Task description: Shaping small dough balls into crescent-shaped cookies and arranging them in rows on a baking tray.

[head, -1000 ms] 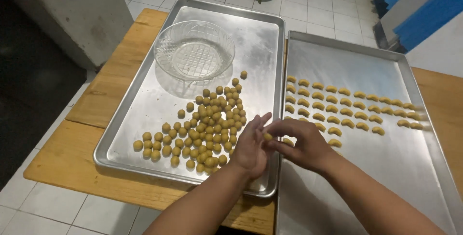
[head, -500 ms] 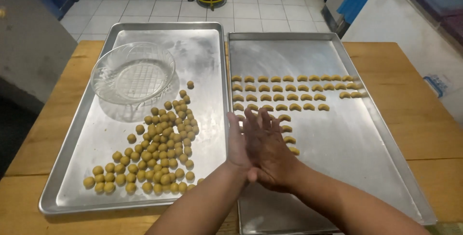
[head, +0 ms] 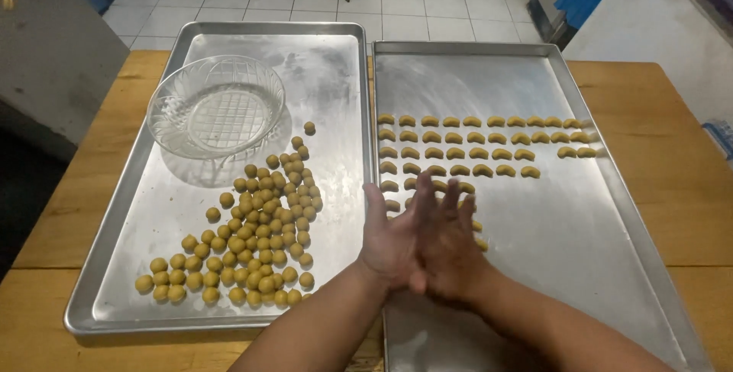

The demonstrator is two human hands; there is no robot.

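Low in the middle of the frame, the left hand (head: 391,244) and the right hand (head: 450,250) press flat against each other, palms together and fingers stretched out, over the near edge of the right tray (head: 595,265). Neither hand is clenched; whether a piece of dough sits between the palms cannot be told, since the hands hide that gap (their outlines are also blurred). If a piece is being rolled there, it would seem best done with light, even pressure and the palms kept parallel, so the dough lengthens without flattening or sticking. The loose dough balls (head: 256,231) lie to the left of the hands, in the lower middle of the left tray (head: 122,211), near but not touching the left hand. The shaped crescents (head: 473,147) sit in rows just above the fingertips, toward the centre right. An empty glass bowl (head: 215,106) stands at upper left on the left tray.
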